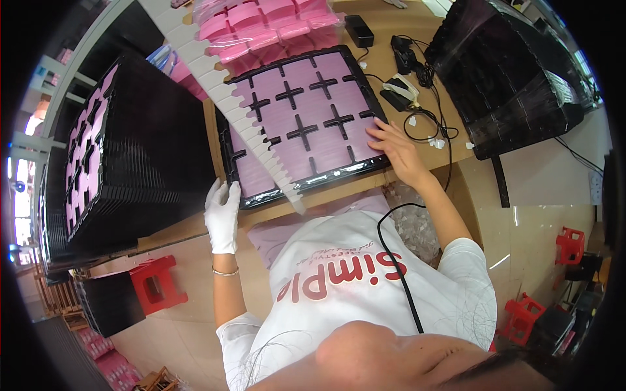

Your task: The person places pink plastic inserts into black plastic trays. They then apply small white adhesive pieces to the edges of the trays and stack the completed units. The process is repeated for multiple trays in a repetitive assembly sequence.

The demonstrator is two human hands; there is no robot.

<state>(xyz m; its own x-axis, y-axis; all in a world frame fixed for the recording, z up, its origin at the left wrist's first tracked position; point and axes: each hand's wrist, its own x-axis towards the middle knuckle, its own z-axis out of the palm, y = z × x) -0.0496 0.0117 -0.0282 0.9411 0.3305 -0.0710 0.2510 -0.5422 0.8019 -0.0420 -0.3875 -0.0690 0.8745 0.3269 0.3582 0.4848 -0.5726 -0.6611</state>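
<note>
A black tray (313, 174) with lilac panels (334, 140) and black cross-shaped dividers lies on the table in front of me. My left hand (223, 212), in a white glove, grips the tray's near left corner, its thumb by the rim. My bare right hand (399, 151) holds the right rim; its fingers lie spread over the edge and its thumb is hidden. A long pale strip with a notched edge (238, 107) crosses the view diagonally above the tray, hiding part of its left side.
Tall black tray stacks stand at left (150, 156) and right (508, 78). Pink moulded pieces in clear plastic (267, 26) sit behind the tray. A black adapter (359, 31) and tangled cables (427, 75) lie on the table (450, 153). A black cord (394, 260) crosses my shirt. Red stools (158, 285) stand on the floor.
</note>
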